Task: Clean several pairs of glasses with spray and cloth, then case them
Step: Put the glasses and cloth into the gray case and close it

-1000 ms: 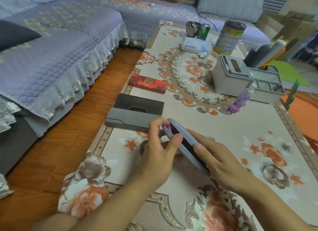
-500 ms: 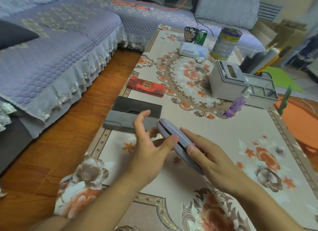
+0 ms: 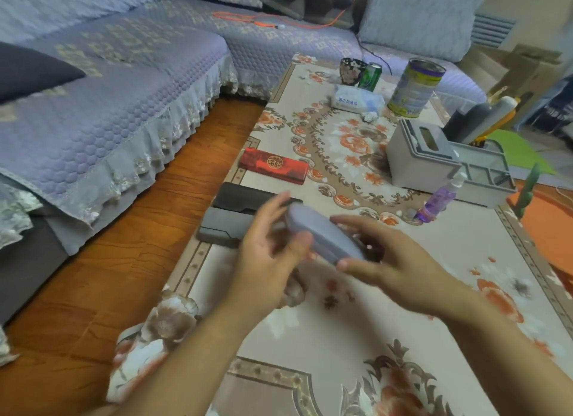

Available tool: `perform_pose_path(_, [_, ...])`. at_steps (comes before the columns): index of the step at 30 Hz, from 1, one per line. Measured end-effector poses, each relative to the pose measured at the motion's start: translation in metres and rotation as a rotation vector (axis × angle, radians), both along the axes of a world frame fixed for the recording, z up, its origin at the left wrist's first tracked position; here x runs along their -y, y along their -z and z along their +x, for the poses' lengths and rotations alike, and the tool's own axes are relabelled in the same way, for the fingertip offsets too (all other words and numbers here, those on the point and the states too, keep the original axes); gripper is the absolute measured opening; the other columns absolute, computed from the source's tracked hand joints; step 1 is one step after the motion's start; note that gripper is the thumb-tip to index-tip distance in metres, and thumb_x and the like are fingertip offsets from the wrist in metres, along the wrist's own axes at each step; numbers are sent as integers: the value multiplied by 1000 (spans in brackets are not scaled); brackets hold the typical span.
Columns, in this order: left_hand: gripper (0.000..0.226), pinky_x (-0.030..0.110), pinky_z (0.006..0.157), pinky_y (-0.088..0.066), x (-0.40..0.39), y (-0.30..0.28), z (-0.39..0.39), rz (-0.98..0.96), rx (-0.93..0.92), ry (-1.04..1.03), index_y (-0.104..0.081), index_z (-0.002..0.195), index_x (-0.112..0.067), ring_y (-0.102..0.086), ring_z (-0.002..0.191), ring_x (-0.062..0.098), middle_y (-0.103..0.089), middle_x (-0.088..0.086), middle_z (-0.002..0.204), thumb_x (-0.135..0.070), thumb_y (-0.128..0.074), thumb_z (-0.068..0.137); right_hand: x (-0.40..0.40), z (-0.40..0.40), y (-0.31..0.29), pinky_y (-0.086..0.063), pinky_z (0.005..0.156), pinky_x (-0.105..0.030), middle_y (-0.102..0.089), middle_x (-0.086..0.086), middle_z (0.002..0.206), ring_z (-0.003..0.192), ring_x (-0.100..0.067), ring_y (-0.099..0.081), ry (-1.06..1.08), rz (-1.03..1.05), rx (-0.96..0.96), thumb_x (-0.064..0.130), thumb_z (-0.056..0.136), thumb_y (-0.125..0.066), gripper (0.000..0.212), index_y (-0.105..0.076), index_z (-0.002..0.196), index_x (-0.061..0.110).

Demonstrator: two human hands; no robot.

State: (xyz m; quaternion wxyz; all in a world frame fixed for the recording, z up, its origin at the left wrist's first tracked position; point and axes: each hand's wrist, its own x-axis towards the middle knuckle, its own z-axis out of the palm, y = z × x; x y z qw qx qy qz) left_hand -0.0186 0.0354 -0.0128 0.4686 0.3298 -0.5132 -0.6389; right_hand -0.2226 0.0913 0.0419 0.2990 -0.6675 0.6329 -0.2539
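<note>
Glasses case [image 3: 322,232] grey-lavender, oblong, closed, held by left hand [image 3: 266,257], right hand [image 3: 400,266].

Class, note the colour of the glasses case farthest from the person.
The glasses case is red with a round gold emblem; head view shows it.

light: soft, even | blur: left hand [image 3: 266,256], right hand [image 3: 401,268], grey case [image 3: 319,229] | edges: wide-angle bending

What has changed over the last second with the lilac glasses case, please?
The lilac case, a second ago open a crack, is now shut. The left hand and right hand still grip it. The red case, black case and spray bottle stayed put.
</note>
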Motion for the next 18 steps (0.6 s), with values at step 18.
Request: perform_pose_path(18, [42,40,106,-43,64,50,36,-153,995,-489,-47,147,-35,-40,133,14,-45,-8,150,-30,-37,106,212,41,65,-31,95,-38,-48,6,114,116,-26,-41,13,-97,-365,25,95,-60,17,-54,110,30])
